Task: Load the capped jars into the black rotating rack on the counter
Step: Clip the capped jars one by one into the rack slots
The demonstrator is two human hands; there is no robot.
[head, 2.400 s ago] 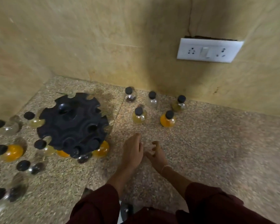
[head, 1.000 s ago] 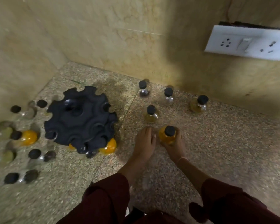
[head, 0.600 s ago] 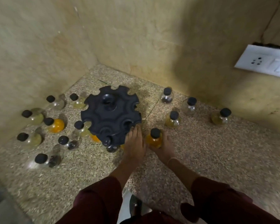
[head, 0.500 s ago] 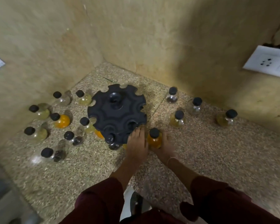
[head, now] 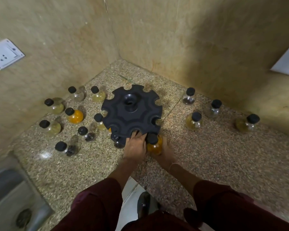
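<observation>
The black rotating rack point(head: 132, 112) stands in the counter's corner, with notches around its rim. My right hand point(head: 165, 151) is closed around an orange-filled, black-capped jar point(head: 154, 145) at the rack's near edge, its cap at a rim notch. My left hand point(head: 134, 146) rests beside that jar with its fingertips on the rack's near rim. A dark jar point(head: 118, 141) hangs in the rack just left of my left hand. Several capped jars stand loose on the left, such as an orange jar point(head: 73, 115), and several on the right, such as a yellow jar point(head: 193, 121).
Tiled walls close the corner behind and to the left. A white socket plate point(head: 4, 54) is on the left wall, another socket plate point(head: 286, 63) on the right wall. A steel sink point(head: 12, 197) lies at the lower left. Speckled counter point(head: 215, 155) spreads to the right.
My right hand picked up the orange jar from the right group and carried it left to the rack's near edge. My left hand moved onto the rack's rim. The view swung left.
</observation>
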